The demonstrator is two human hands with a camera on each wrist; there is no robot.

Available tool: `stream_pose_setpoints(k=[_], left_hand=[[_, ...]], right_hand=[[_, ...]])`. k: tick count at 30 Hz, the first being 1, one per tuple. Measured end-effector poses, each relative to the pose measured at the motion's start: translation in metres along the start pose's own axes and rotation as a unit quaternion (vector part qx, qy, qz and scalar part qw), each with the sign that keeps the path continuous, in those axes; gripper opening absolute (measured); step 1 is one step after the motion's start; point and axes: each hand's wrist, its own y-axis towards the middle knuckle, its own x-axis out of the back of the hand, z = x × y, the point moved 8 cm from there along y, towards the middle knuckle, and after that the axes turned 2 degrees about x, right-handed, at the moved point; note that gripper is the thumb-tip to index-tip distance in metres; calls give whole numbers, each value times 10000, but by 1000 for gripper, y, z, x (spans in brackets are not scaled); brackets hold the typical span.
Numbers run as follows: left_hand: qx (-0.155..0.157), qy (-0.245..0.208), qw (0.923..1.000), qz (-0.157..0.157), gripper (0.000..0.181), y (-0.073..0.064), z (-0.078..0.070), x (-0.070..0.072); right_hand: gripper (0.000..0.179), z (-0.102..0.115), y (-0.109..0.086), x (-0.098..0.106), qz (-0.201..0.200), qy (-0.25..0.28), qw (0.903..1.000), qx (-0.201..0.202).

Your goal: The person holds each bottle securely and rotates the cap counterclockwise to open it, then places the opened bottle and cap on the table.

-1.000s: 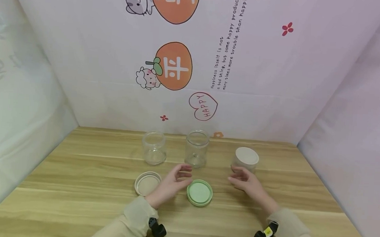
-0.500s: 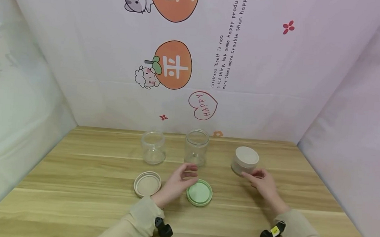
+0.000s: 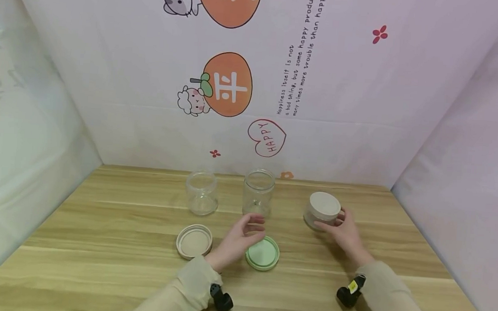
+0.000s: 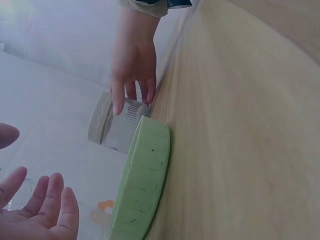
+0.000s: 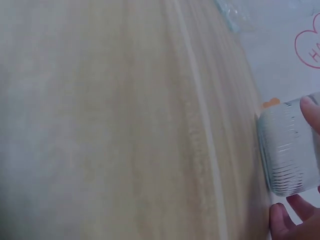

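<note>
My right hand grips the lower right side of a short clear jar with a white lid. Its thumb lies on the jar's front and the fingers curve behind, as the right wrist view also shows with the ribbed jar wall. The jar stands upright on the table. My left hand hovers with relaxed, bent fingers and holds nothing. Its thumb overlaps the edge of a green lid in the head view; the left wrist view has that lid beside the fingers.
Two lidless clear jars, a rounded one and a taller one, stand toward the back. A beige lid lies inside up left of my left forearm. A printed white cloth rises behind the wooden table.
My right hand has shifted from the jar's front to its right side and closed around it. The left hand has drifted slightly right, toward the green lid. The jars have stayed put.
</note>
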Motion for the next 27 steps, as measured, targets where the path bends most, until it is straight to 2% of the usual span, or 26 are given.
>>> stream_pose_setpoints(k=[10, 19, 27], left_hand=[[-243, 44, 9997, -32, 45, 8, -10, -9], [-323, 137, 9993, -93, 45, 16, -14, -14], [-347, 268, 9990, -62, 44, 18, -20, -17]], right_hand=[[99, 4, 15, -10, -210, 464, 9970, 585], [83, 16, 16, -16, -237, 653, 9904, 1191], [86, 11, 12, -22, -132, 472, 9933, 1050]])
